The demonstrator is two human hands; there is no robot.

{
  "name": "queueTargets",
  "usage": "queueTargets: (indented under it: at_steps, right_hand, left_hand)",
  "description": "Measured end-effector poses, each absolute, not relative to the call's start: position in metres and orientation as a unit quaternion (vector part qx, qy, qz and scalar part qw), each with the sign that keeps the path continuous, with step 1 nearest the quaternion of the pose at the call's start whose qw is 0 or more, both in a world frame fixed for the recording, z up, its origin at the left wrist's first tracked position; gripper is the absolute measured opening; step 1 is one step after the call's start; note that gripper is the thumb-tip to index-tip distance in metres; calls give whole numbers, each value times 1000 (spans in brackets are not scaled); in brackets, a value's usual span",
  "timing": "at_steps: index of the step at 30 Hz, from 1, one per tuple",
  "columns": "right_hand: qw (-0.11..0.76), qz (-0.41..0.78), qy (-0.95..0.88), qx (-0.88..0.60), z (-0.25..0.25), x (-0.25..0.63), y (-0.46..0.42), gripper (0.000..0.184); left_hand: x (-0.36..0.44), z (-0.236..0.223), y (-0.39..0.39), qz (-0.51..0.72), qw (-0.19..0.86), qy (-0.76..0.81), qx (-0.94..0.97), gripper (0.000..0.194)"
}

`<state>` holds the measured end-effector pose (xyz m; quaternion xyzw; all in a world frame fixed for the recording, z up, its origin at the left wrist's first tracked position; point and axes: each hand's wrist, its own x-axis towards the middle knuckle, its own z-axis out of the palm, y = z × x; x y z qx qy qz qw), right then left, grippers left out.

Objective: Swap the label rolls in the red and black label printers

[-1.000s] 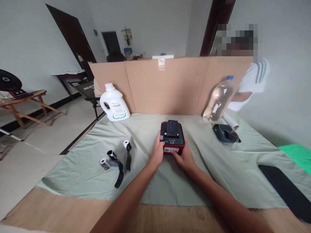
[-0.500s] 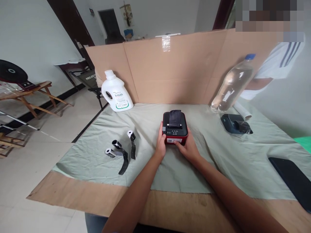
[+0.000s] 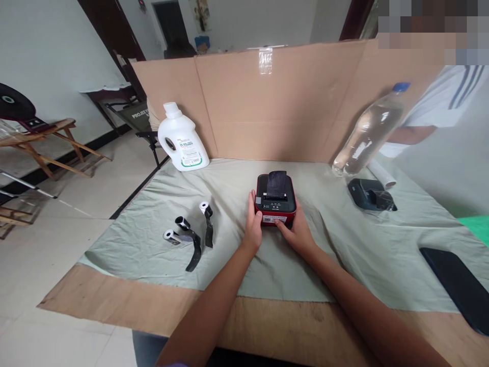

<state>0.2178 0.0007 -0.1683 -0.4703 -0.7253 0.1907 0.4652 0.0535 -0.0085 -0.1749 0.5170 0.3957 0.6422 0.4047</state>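
While my left hand [image 3: 254,228] grips left side of boxy black-and-red plastic printer [image 3: 275,204], my right hand [image 3: 300,233] grips right side, thumb at white front label [image 3: 272,218]; fingers of both wrapped round it. Printer over middle of wrinkled pale-green cloth [image 3: 233,186], right of three small black-and-white paper rolls [image 3: 184,223].

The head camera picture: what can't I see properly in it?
In the head view:
Right hand: some fingers hidden behind the red-and-black device.
White label on its front: print too small to read.
Device's underside: hidden by its own body.
Green thing: cut off by the right edge.
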Motion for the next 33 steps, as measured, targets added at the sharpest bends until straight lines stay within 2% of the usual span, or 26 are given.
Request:
queueTargets:
  at_steps: [5, 15, 27, 33]
  right_hand:
    - [455, 221, -706, -496, -172, 220, -10, 88]
    - [489, 260, -653, -516, -176, 218, -13, 81]
    - [471, 242, -675, -514, -178, 223, -8, 65]
    - [469, 269, -669, -510, -181, 228, -7, 67]
  left_hand:
    - [53, -170, -25, 644, 356, 425, 527, 63]
    - [52, -173, -18, 617, 361, 459, 528, 55]
    - [52, -174, -16, 627, 352, 452, 528, 55]
    - [52, -172, -14, 623, 359, 460, 521, 55]
